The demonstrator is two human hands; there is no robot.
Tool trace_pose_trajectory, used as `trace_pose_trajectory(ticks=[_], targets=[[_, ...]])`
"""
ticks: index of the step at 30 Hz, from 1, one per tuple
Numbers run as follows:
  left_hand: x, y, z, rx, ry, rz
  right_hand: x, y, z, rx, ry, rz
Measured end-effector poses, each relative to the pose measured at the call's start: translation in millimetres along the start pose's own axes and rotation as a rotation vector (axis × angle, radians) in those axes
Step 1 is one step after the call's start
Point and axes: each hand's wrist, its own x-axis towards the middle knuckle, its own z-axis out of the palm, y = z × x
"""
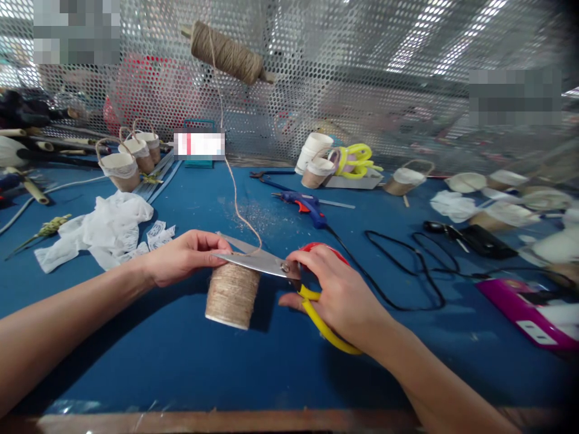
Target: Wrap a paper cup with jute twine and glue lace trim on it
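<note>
A paper cup wrapped in jute twine (233, 295) is tilted over the blue table, its white rim facing down. My left hand (192, 256) is closed on the cup's upper end, fingers pinched near the twine. In my right hand (339, 289) are scissors (260, 263) with yellow and red handles. Their blades are apart across the top of the cup, around the strand of twine (235, 193). That strand runs up to a twine spool (228, 53) on a stick in front of the mesh. My left fingertips are partly hidden behind the blade.
A blue glue gun (305, 206) with a black cord and pliers (271, 176) lie beyond my hands. White lace fabric (104, 226) is at left. Small baskets (121, 172) stand at the back left, with more cups at right. A magenta box (520, 313) sits far right.
</note>
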Motion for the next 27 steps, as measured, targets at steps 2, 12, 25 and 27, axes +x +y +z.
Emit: trace_pose_trajectory(ticks=[2,12,25,27], targets=[[0,0,-0.1,-0.001,-0.014,-0.002,0,0,0,0.0,0.002,0.009],[-1,0,0.7,0.0,-0.006,-0.017,2,-1,-2,0.024,-0.029,0.118],[-10,9,10.4,0.478,-0.139,0.169,10,7,-3,-0.153,-0.137,0.203],[-11,10,12.9,0.523,-0.143,0.208,14,-9,-13,-0.006,-0.035,0.145]])
